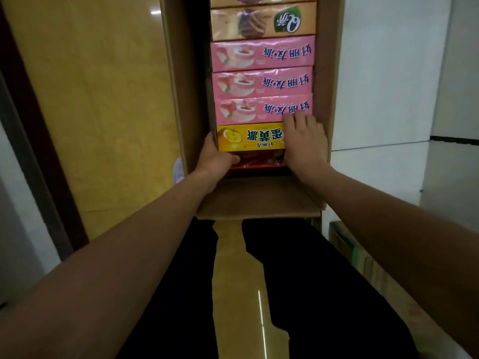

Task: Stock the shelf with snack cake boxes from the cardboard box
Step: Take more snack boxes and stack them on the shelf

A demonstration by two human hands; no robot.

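Observation:
An open cardboard box (pixel 178 99) stands on the floor in front of me, packed with snack cake boxes in a row. Nearest me is a red box (pixel 259 160), then a yellow box (pixel 248 137), then three pink boxes (pixel 261 108), then orange-brown ones (pixel 261 22) at the far end. My left hand (pixel 213 158) grips the left end of the yellow box, thumb across the red box. My right hand (pixel 304 141) holds the yellow box's right end, its fingers lying over that end and reaching onto the nearest pink box.
The box's near flap (pixel 259 198) folds toward my legs in black trousers. A yellow glossy floor lies left of the box, a dark door frame (pixel 39 141) further left. White wall panels stand on the right, with cartons (pixel 352 250) low at the right.

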